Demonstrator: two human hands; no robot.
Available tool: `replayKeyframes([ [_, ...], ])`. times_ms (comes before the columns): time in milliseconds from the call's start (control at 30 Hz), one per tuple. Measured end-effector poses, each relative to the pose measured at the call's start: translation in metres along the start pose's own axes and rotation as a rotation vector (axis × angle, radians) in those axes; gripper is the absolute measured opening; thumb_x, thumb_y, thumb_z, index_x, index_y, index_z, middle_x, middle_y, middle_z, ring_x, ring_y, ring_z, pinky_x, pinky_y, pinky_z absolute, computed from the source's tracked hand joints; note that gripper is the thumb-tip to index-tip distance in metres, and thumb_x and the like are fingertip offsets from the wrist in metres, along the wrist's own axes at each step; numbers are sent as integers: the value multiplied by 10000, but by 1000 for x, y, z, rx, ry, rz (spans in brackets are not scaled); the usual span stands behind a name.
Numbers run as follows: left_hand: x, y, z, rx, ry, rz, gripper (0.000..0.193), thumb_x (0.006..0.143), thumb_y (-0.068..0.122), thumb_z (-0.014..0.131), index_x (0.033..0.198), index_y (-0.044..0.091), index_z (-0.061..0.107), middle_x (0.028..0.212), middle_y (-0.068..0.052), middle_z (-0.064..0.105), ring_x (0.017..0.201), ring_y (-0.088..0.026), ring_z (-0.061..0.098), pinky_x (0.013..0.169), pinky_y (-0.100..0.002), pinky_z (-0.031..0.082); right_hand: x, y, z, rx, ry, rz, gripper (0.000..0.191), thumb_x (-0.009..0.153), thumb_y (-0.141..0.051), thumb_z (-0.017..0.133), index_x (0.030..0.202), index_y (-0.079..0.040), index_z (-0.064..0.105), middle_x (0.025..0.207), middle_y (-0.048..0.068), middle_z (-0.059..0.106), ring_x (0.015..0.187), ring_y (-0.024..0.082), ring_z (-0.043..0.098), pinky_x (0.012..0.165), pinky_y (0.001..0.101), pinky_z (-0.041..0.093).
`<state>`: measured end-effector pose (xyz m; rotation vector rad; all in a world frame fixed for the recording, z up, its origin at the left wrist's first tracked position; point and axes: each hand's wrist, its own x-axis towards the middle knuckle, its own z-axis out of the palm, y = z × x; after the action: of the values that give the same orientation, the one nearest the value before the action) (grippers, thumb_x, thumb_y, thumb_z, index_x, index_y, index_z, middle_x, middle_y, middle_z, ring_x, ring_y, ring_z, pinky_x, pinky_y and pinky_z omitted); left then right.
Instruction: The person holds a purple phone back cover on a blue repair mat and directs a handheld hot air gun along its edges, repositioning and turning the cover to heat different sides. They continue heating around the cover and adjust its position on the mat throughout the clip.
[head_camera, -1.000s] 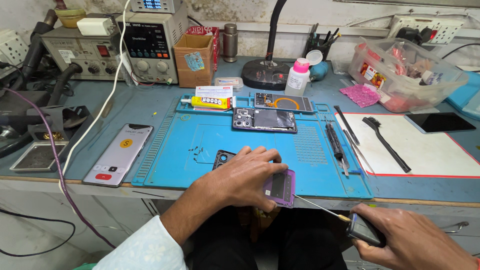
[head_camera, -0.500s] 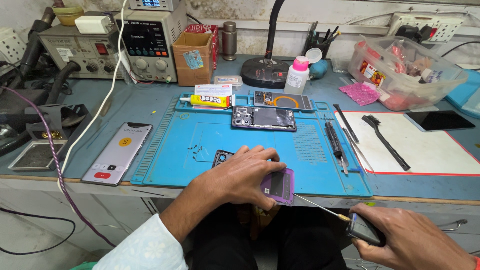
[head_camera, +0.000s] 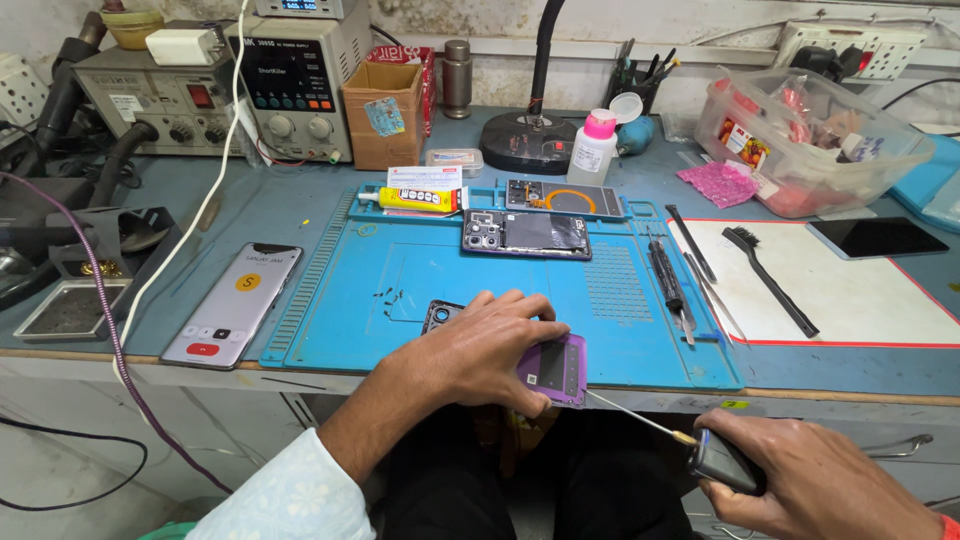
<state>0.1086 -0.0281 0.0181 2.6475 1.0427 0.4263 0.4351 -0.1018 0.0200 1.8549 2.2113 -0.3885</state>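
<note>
My left hand (head_camera: 480, 355) presses down on a purple phone back cover (head_camera: 552, 368) at the front edge of the blue work mat (head_camera: 420, 270). In my right hand (head_camera: 815, 485), down at the lower right below the bench edge, I hold a dark-handled screwdriver (head_camera: 722, 460); its thin shaft (head_camera: 630, 418) reaches up to the cover's right corner. Several tiny screws (head_camera: 390, 297) lie loose on the mat just left of my left hand. Farther back on the mat rest an opened phone body (head_camera: 526, 234) and another opened part with an orange ring (head_camera: 562, 197).
A glue tube (head_camera: 418, 199) lies at the mat's back edge. A lit phone (head_camera: 234, 303) sits left of the mat. Tweezers and tools (head_camera: 668, 280), a black brush (head_camera: 768, 280) and a dark phone (head_camera: 878, 238) are to the right. Power supply (head_camera: 295, 85), cardboard box (head_camera: 382, 115), plastic bin (head_camera: 810, 140) behind.
Only the view has shifted slightly. Both hands, the cover and the screwdriver stay where they were.
</note>
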Motion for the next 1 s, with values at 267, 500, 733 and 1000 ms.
replayKeyframes([
  [267,0,-1,1,-9,-5,-2,849,608,408,813,1376,100,626,1303,-78,602,1225,-261,540,981,-398,414,3,7,9,46,24,-25,546,737,-417,733,1243,-235,641,828,74,727,818,290,719,756,427,558],
  [500,-1,-2,3,-18,-3,-9,848,632,438,816,1385,100,618,1304,-71,592,1225,-258,537,983,-399,420,4,9,14,35,-1,20,545,732,-429,725,1240,-253,636,797,66,735,762,284,730,729,416,568],
  [733,-2,-5,7,-31,3,-16,849,651,451,832,1385,88,611,1307,-76,582,1227,-263,530,980,-410,420,7,11,20,84,-2,-7,571,721,-421,731,1258,-248,645,783,61,738,740,279,740,712,424,565],
  [1000,-3,-7,10,-36,38,-7,850,644,446,845,1373,73,615,1280,-83,587,1207,-277,532,975,-416,420,8,12,25,85,-43,-14,560,744,-431,722,1265,-248,628,790,67,734,736,268,750,701,421,572],
])
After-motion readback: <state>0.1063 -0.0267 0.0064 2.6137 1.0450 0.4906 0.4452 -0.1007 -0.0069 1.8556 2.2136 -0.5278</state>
